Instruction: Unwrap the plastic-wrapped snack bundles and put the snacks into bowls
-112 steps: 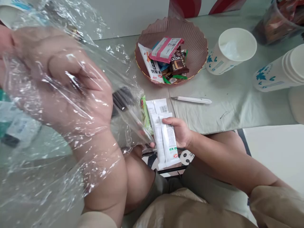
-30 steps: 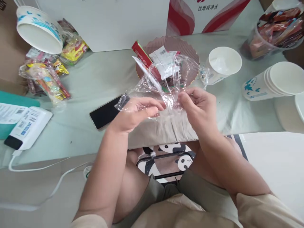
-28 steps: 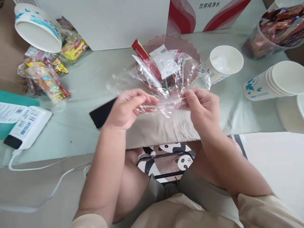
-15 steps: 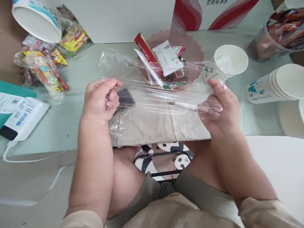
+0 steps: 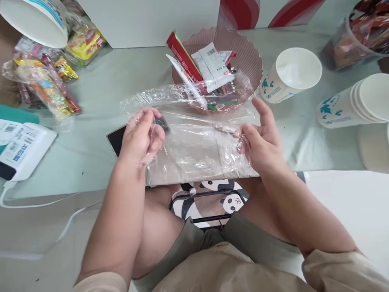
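Observation:
A thin, crinkled piece of clear plastic film [image 5: 194,140] spans the gap between my two hands; whether it is a bag or a flat sheet I cannot tell. My left hand [image 5: 141,136] has its fingers curled on the film's left side. On the right side, my right hand [image 5: 263,140] pinches the film with the thumb, its index finger raised. Through the film a beige cloth-like item shows on the table edge. A dark phone-like object [image 5: 116,140] lies partly under my left hand. Just beyond the film stands a pink scalloped plate [image 5: 247,52] with wrapped snacks.
Paper cups [image 5: 299,69] and a stack of cups [image 5: 349,105] stand at right, near a clear tub [image 5: 349,44] of packets. Snack packets [image 5: 45,81] and a white device [image 5: 33,150] with a cable are at left. A large white box [image 5: 164,20] borders the back.
My hands have come closer together and the film has gone slacker and lower. My right index finger has lifted away from the film. More of the dark phone-like object shows at left.

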Available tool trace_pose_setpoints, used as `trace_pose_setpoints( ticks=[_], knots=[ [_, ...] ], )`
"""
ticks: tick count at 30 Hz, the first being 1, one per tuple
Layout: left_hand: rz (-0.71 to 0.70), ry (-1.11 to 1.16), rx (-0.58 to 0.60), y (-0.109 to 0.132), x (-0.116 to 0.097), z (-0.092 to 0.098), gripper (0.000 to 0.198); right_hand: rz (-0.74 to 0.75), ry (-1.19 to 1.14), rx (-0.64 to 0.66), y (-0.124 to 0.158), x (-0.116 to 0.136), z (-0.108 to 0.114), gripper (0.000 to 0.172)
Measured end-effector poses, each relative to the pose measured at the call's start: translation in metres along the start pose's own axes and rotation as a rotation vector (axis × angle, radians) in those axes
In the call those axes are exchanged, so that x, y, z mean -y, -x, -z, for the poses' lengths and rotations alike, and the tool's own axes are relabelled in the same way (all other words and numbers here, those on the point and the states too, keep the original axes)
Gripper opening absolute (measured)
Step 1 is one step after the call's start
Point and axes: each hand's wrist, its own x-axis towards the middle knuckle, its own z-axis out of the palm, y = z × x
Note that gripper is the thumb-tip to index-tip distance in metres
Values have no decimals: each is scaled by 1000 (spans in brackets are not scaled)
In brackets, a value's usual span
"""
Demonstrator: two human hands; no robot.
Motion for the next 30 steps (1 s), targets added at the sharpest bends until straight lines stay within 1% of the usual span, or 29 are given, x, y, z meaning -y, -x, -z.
trace_pose_setpoints(
  ticks=[5, 8, 10, 12, 14, 16, 17, 18, 19, 22, 24, 27, 30],
  knots=[
    [-63, -121, -83, -4, 0, 12, 26, 18, 67, -65, 1, 4, -1, 42],
    [-25, -191, -96, -4, 0, 20, 22, 45, 100, -112, -2, 6, 1, 33],
    [-1, -203, -88, -4, -2, 22, 23, 45, 101, -123, -3, 7, 2, 34],
    [4, -171, -92, -2, -5, 21, 29, 52, 79, -97, -2, 6, 2, 41],
    [-1, -105, -132, -1, -9, 17, 35, 75, 67, -17, 0, 5, 0, 54],
    [-10, -42, -178, 0, -12, 14, 38, 85, 89, 93, 4, 3, -3, 71],
    [-11, -22, -190, 1, -13, 13, 38, 85, 105, 132, 6, 2, -5, 75],
    [-10, -12, -194, 1, -14, 12, 38, 82, 114, 149, 8, 0, -7, 73],
    [-8, -14, -190, 2, -14, 12, 38, 78, 112, 145, 10, -1, -8, 68],
    [-12, -49, -183, 2, -15, 13, 35, 49, 84, 66, 11, -3, -12, 49],
    [-26, -79, -191, 2, -16, 15, 35, -6, 93, 43, 11, -2, -13, 43],
    [-41, -118, -224, 0, -17, 17, 36, -77, 166, 71, 9, 2, -12, 43],
    [-44, -155, -259, -3, -18, 20, 35, -124, 269, 168, 8, 7, -7, 53]
  ],
)
